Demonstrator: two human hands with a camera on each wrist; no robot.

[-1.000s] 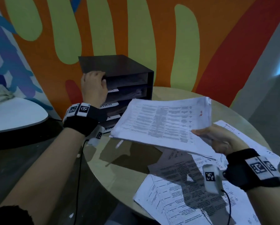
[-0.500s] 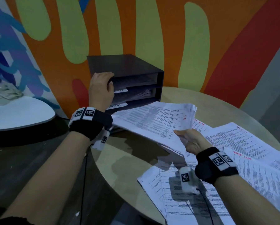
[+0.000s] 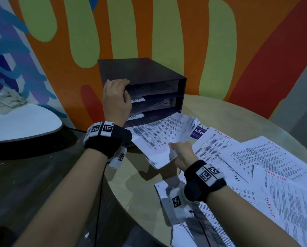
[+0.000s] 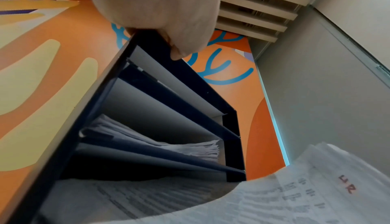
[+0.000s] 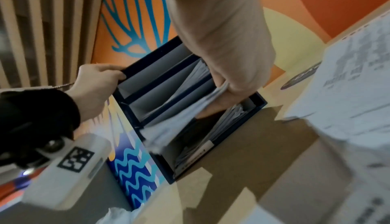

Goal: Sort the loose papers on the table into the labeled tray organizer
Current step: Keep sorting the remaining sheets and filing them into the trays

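Fingers of the left hand (image 3: 116, 99) curl over the organizer (image 3: 145, 72) top edge; the right hand (image 3: 182, 153) pinches a paper stack (image 3: 160, 138) at its lowest slot.

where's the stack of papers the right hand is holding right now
In the head view the stack of papers sits centre frame, pinched by the right hand, its far end entering a lower slot of the tray organizer, just right of the left wrist.

Orange mural wall (image 3: 167, 41) with green shapes, white round platform (image 3: 15, 125), crumpled cloth (image 3: 6, 100) atop it
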